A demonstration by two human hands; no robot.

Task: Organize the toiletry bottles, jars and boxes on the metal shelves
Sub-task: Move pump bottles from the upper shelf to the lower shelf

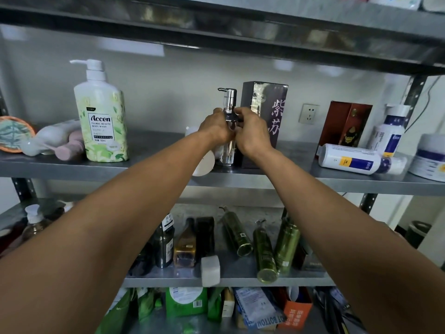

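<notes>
Head camera: green bottles [265, 249] lie on their sides on the lower shelf [228, 281]. Beyond, on the middle shelf [301, 182], the left hand [215, 127] and right hand [252, 133] curl round an upright silver pump bottle [229, 98], the right apparently pinching its collar. A dark box [267, 109] stands just right of it.

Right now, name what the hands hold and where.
The left hand and right hand both grip the shiny silver pump bottle at its neck and upper body, below the pump head.
</notes>
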